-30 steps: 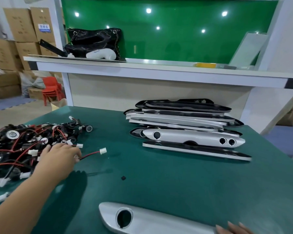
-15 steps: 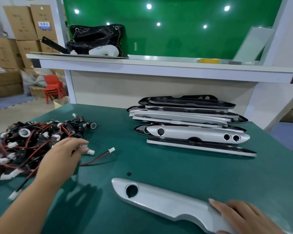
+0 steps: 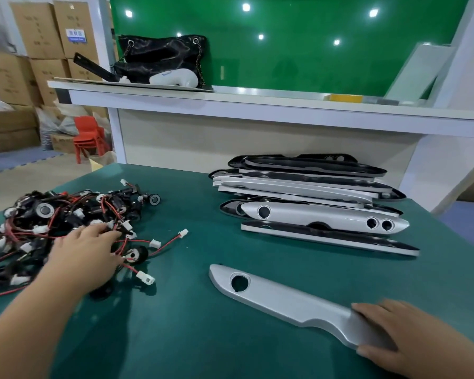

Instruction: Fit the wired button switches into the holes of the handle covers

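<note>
A silver handle cover [image 3: 282, 298] with one round hole [image 3: 240, 283] lies on the green table in front of me. My right hand [image 3: 411, 337] grips its right end, fingers on top and thumb at the near edge. A tangled pile of wired button switches [image 3: 52, 222] with red and black wires lies at the left. My left hand [image 3: 85, 250] reaches into the pile's right edge and pinches the wires of one black button switch [image 3: 137, 254] that lies just beside my thumb.
A stack of silver and black handle covers [image 3: 312, 203] lies at the back right of the green table [image 3: 203, 337]. Behind it rises a white shelf [image 3: 257, 105] with a black bag [image 3: 162, 58]. Cardboard boxes [image 3: 39, 50] and a red chair [image 3: 89, 135] stand on the floor at the far left.
My right hand has slid the silver cover up and further onto the table and now grips its end. My left hand has drawn one switch out of the pile's edge.
</note>
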Action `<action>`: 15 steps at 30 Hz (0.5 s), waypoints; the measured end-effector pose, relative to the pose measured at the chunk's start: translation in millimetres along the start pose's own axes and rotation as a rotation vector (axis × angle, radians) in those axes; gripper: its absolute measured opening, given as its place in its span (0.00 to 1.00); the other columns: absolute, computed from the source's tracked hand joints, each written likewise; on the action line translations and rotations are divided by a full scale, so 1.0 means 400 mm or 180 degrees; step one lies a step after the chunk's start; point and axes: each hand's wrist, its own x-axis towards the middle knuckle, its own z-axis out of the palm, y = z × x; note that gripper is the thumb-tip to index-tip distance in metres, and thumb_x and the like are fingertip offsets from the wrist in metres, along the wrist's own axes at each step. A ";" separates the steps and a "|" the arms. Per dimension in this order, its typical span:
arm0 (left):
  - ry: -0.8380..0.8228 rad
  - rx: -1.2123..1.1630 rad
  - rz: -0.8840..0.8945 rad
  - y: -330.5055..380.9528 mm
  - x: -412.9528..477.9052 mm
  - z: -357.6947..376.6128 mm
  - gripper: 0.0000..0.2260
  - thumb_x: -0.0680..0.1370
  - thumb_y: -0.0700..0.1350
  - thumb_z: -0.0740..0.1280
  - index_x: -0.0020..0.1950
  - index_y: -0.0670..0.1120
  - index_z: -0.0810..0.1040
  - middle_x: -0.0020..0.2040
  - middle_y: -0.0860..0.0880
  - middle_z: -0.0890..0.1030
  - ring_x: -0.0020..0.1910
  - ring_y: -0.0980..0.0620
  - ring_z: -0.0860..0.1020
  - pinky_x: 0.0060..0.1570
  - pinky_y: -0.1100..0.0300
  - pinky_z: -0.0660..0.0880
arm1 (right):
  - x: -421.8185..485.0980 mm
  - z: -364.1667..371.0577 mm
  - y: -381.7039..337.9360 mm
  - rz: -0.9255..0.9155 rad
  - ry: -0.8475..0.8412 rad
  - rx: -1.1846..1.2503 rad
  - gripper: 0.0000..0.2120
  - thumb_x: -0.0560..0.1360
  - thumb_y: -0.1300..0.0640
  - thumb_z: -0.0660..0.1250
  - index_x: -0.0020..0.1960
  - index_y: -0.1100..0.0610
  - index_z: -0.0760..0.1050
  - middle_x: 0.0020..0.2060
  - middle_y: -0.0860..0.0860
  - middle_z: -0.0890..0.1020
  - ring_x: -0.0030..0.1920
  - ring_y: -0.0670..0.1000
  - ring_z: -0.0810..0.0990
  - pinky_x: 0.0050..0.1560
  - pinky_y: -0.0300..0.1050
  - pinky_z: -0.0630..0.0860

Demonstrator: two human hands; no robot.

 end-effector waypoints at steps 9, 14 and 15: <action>0.0402 -0.0249 -0.0138 -0.044 0.016 -0.004 0.08 0.80 0.47 0.60 0.53 0.55 0.79 0.61 0.52 0.76 0.56 0.46 0.76 0.55 0.52 0.75 | 0.118 0.008 -0.096 0.0034 -0.0032 0.0264 0.37 0.67 0.28 0.60 0.72 0.40 0.58 0.61 0.41 0.69 0.64 0.44 0.66 0.62 0.42 0.66; 0.1830 -0.1981 -0.0192 -0.049 0.014 -0.092 0.07 0.79 0.43 0.62 0.50 0.47 0.80 0.48 0.43 0.81 0.44 0.40 0.77 0.46 0.46 0.76 | 0.127 0.038 -0.111 0.0124 0.0227 0.0273 0.35 0.70 0.28 0.56 0.72 0.40 0.58 0.63 0.41 0.69 0.64 0.47 0.65 0.64 0.43 0.66; 0.1921 -0.2331 -0.0275 -0.040 0.011 -0.115 0.07 0.80 0.45 0.61 0.51 0.49 0.78 0.44 0.45 0.81 0.41 0.42 0.78 0.42 0.48 0.76 | 0.125 0.042 -0.108 0.0136 0.0248 0.0308 0.34 0.70 0.28 0.56 0.72 0.40 0.58 0.63 0.41 0.69 0.64 0.47 0.65 0.65 0.43 0.66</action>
